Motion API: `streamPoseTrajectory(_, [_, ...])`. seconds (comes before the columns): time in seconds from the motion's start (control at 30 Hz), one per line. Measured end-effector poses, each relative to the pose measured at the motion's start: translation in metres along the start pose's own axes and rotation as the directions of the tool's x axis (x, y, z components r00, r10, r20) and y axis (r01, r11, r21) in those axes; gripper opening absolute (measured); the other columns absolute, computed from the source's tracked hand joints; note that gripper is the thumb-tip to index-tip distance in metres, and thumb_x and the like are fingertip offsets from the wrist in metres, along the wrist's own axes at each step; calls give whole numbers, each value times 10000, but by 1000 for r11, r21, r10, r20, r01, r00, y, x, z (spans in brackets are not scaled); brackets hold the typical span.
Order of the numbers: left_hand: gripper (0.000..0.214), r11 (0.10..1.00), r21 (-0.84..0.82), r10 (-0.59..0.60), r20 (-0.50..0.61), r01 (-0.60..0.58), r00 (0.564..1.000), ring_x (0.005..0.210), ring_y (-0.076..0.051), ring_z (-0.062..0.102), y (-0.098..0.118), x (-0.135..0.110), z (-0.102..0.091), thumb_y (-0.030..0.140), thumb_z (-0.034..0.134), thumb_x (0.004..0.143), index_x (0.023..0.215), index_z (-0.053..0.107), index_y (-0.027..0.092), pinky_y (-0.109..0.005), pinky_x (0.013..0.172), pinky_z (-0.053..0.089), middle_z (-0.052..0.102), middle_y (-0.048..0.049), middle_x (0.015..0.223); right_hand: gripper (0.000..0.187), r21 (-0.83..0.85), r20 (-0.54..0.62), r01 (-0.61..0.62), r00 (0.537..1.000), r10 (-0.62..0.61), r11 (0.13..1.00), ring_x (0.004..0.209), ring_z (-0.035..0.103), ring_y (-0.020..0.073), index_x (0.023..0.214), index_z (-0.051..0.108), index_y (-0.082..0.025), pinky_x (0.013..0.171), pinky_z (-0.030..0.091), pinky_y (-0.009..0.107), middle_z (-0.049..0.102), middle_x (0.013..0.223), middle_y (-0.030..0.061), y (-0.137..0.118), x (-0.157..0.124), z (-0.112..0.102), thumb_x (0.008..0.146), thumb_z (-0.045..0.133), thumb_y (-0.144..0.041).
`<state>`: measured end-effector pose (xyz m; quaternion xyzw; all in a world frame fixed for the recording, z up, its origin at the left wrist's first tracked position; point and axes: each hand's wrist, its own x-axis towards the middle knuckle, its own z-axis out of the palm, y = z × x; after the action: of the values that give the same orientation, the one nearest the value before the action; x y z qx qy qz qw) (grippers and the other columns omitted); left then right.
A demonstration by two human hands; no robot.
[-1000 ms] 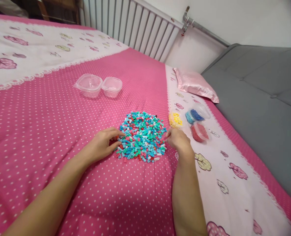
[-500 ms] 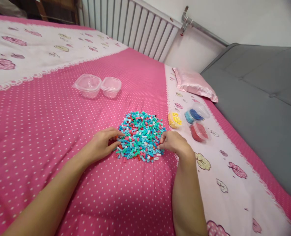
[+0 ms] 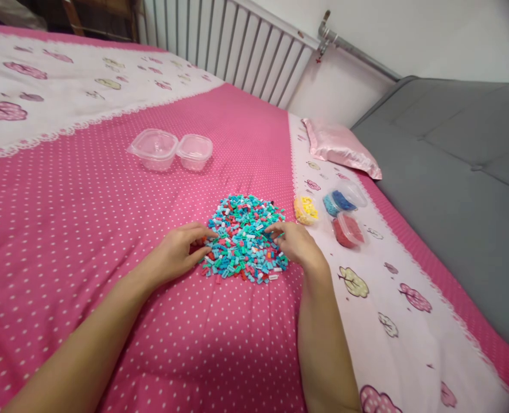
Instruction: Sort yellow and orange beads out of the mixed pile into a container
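A heap of small plastic building bricks [image 3: 243, 244], mostly teal, blue and green with red, pink and white ones mixed in, lies on the pink polka-dot bedspread [image 3: 220, 344]. My left hand [image 3: 181, 249] rests at the heap's left edge, thumb and fingers apart, with nothing visible between them. Over the right side of the heap is my right hand [image 3: 295, 244], its fingers bent and spread above the bricks; I see no brick held in it. Just beyond that hand stands a clear tub of yellow bricks [image 3: 306, 210].
Right of the heap are a tub with blue bricks [image 3: 339, 202] and a tub of red bricks [image 3: 348, 230]. Two clear plastic containers [image 3: 155, 150] stand farther back on the left. A pink pillow [image 3: 341, 148] lies by the grey headboard [image 3: 461, 172]; a radiator [image 3: 232, 49] is behind.
My right hand has moved left and slightly away from me, from the heap's right edge to over its bricks, and its fingers have opened. My left hand has stayed put.
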<state>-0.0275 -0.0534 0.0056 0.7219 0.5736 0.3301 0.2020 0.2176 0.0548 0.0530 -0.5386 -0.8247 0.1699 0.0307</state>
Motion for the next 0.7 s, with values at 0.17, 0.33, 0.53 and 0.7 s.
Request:
streamPoseTrajectory(0.17, [264,1000,-12,2,-8,-2,1000,784,-158,618,-1,0,1,298,510,837,1032,641,177,-275,717,488,661,-61,954,279,-21,-38,-62,997,61,998,851,637,171,941,704,-251,705,449,222,706,884,-13,4,-5,-7,775,560,-78])
streamPoseTrajectory(0.33, [280,1000,4,-4,-21,4,1000,767,-153,617,-3,-1,0,295,498,834,1048,635,179,-274,714,492,660,-58,949,159,-72,81,-98,991,104,993,802,645,164,794,724,-250,656,441,213,709,813,-20,1,-10,-12,737,647,-123])
streamPoseTrajectory(0.53, [275,1000,18,8,-33,-8,999,756,-143,608,-4,-1,0,300,499,842,1039,635,165,-263,704,487,645,-65,948,144,-202,204,-123,965,165,972,771,648,183,774,742,-275,584,412,223,712,797,-11,-17,-9,-7,650,769,-206])
streamPoseTrajectory(0.7, [283,1000,17,20,-37,-19,999,746,-145,606,-4,-1,1,305,503,846,1043,636,151,-268,701,487,642,-68,939,104,-250,172,-104,974,149,963,785,650,197,699,732,-263,615,433,233,711,774,7,-21,-5,1,633,752,-186])
